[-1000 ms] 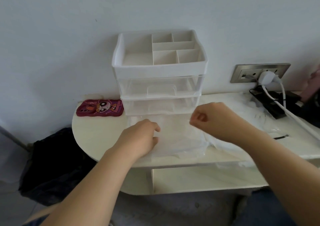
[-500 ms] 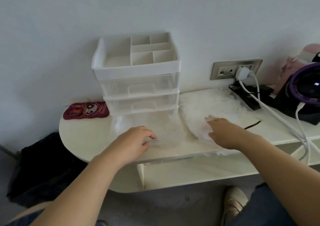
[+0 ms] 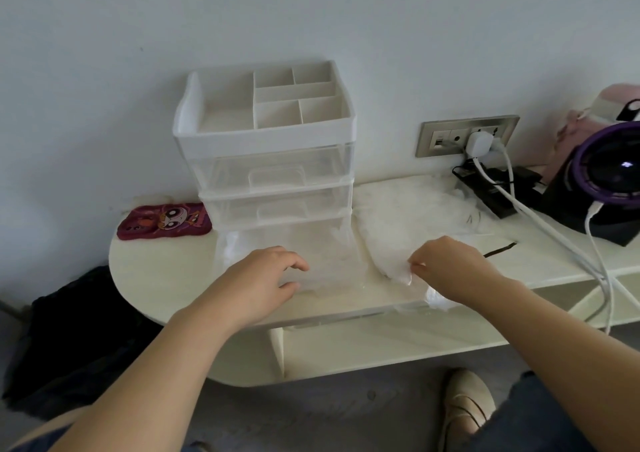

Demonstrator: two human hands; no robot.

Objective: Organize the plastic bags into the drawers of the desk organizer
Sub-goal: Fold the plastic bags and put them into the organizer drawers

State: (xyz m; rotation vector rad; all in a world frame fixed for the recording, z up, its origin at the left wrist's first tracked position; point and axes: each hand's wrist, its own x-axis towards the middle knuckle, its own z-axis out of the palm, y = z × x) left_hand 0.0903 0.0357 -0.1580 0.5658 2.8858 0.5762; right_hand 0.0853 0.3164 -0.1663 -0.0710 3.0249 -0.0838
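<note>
Right hand (image 3: 446, 266) pinches edge of crumpled white plastic bag (image 3: 398, 243), 3 o'clock of white-clear 2-drawer desk organizer (image 3: 273, 160). Left hand (image 3: 261, 280) fingers curled, pressing flat clear bag (image 3: 294, 243) at 6 o'clock. Risk: thin film slips from pinch, falls off desk (image 3: 166, 278) edge.

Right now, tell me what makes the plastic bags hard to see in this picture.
Head view: soft, flat light with no hard shadows; the clear plastic bags wash out against the pale desk; the transparent drawers show only faint edges; wide-angle bending curves the desk edge; the right hand pinches a bag corner.
</note>
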